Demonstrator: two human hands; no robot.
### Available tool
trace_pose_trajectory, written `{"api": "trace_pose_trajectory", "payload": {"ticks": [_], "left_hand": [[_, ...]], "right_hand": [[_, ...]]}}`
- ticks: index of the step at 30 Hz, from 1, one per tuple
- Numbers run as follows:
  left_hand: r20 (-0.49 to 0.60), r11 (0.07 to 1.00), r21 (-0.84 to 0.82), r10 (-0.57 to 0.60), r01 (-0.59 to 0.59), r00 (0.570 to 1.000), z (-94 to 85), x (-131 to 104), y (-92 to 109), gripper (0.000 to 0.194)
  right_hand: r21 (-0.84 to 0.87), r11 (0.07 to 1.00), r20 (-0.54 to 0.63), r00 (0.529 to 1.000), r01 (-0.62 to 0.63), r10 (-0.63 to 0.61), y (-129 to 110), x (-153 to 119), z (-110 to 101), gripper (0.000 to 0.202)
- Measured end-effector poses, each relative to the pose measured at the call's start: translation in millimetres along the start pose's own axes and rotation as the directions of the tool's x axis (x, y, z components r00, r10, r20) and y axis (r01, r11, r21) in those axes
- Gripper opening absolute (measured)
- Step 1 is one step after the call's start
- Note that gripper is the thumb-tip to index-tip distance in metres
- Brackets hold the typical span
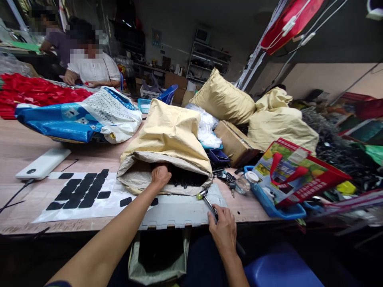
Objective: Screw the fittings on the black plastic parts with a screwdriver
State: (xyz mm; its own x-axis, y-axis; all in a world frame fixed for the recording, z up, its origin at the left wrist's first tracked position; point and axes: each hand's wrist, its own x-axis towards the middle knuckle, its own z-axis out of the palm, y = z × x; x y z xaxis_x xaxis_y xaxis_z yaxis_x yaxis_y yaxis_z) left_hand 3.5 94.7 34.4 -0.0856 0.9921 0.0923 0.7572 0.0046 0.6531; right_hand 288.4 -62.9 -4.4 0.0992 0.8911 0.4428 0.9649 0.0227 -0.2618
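Note:
My left hand (160, 175) reaches into the mouth of a yellow woven sack (172, 131) lying on the table; its fingers are hidden inside, near small black parts (185, 179). My right hand (224, 225) is closed around the dark handle of a small hammer (209, 204), whose head rests at the front rim of the sack. Under the hammer lies a grey board (179, 213) at the table's front edge. To the left, black rounded pads (80, 191) sit on a white sheet (112, 203).
A white power bank (43, 163) with a cable lies left, behind it a blue and white bag (89, 115). Right are keys (232, 186), a blue basket (278, 209) and a printed bag (295, 171). An open sack (133, 259) hangs below the edge. Two people sit at back left.

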Motion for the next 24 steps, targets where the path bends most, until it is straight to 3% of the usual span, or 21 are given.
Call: {"api": "trace_pose_trajectory", "payload": {"ticks": [3,5,8,10,15,19,24], "left_hand": [[-0.117,0.997,0.077,-0.004,0.013,0.993,-3.9,-29.7,-9.9,0.025],[-0.125,0.991,0.101,0.097,-0.085,0.987,-2.6,-55.1,-16.4,0.023],[0.047,0.95,0.029,0.309,-0.311,0.95,5.1,-89.8,-21.4,0.017],[0.128,0.927,-0.027,0.375,-0.375,0.918,11.2,-104.6,-21.8,0.016],[0.113,0.93,-0.095,0.363,-0.354,0.925,18.3,-111.4,-22.6,0.024],[0.147,0.929,-0.072,0.371,-0.364,0.917,16.8,-107.9,-23.9,0.022],[0.15,0.935,-0.071,0.355,-0.349,0.923,14.8,-108.3,-22.9,0.021]], "right_hand": [[-0.011,1.0,-0.026,0.999,-0.024,0.024,3.6,0.1,9.2,0.024],[-0.012,0.999,-0.021,0.999,-0.051,0.05,4.0,2.1,12.1,0.024],[0.001,0.998,0.014,0.998,-0.069,0.069,3.7,6.3,11.0,0.025],[0.037,0.997,0.029,0.997,-0.073,0.072,1.7,7.4,7.4,0.027],[0.25,0.961,0.016,0.993,-0.121,0.121,-17.7,-3.4,-5.4,0.032],[0.431,0.897,0.08,0.995,-0.093,0.064,-42.1,-18.2,-9.7,0.029],[0.511,0.855,0.14,0.99,-0.087,0.017,-66.1,-27.7,-9.8,0.031]]}}
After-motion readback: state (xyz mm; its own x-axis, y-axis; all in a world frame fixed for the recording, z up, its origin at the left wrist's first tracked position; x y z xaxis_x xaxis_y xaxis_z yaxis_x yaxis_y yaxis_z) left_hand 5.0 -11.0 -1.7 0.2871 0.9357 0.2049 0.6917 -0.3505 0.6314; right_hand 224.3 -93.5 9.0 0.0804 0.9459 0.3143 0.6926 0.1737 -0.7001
